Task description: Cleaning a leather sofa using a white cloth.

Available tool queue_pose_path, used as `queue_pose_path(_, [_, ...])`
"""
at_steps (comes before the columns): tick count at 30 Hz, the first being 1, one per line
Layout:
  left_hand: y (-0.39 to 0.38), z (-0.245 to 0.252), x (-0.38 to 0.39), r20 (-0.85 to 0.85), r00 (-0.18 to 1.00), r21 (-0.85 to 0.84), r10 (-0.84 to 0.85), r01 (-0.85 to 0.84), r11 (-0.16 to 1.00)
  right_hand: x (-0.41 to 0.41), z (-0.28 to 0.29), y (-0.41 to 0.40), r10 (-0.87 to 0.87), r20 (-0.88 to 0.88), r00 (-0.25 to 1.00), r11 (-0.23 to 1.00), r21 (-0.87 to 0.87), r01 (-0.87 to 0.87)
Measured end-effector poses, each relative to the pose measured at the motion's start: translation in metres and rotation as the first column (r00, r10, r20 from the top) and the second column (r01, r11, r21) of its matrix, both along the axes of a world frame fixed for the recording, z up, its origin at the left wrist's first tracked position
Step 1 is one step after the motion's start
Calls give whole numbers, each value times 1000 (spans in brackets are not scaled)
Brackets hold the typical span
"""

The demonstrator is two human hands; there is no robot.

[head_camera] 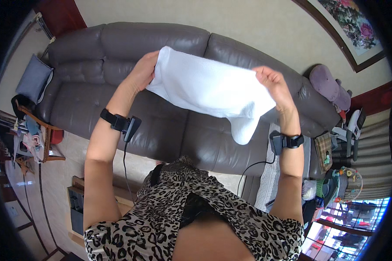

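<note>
A white cloth [205, 83], probably a towel or a small garment, is stretched out in the air between my hands. My left hand [149, 68] grips its left end, with the fingers partly hidden behind the fabric. At the upper right corner my right hand [274, 84] pinches the edge between thumb and fingers. A rounded flap of the cloth hangs below its right part. Behind and beneath it is a grey-brown leather sofa [147, 124]. Each forearm wears a black strap with a small cabled device.
A grey cushion [34, 78] leans at the sofa's left end; a purple plush toy [328, 84] rests at its right. To the left stands a wooden chair [47, 140] with clothes. A plaid cloth [322, 151] lies to the right. Behind my left arm is a wooden stand [75, 202].
</note>
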State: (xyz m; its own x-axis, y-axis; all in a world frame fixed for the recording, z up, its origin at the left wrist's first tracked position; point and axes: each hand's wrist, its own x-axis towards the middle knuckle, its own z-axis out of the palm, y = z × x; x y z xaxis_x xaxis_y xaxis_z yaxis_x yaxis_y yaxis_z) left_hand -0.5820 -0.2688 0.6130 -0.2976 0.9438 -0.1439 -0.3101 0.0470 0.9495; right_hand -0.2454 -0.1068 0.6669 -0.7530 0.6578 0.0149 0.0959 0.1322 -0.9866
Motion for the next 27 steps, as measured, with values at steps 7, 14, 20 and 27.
queue_pose_path(7, [8, 71, 42, -366, 929, 251, 45, 52, 967, 1, -78, 53, -468, -315, 826, 782, 286, 553])
queue_pose_path(14, [-9, 84, 58, -582, 811, 163, 58, 47, 985, -46, -158, 27, -484, -400, 778, 716, 330, 615])
queue_pose_path(20, [-32, 75, 36, -573, 811, 189, 118, -10, 982, -99, -229, -81, -339, 64, 939, 693, -658, 295])
queue_pose_path(27, [-67, 80, 12, -559, 829, 174, 23, 90, 981, -173, -258, -146, -237, -237, 942, 671, -741, -17])
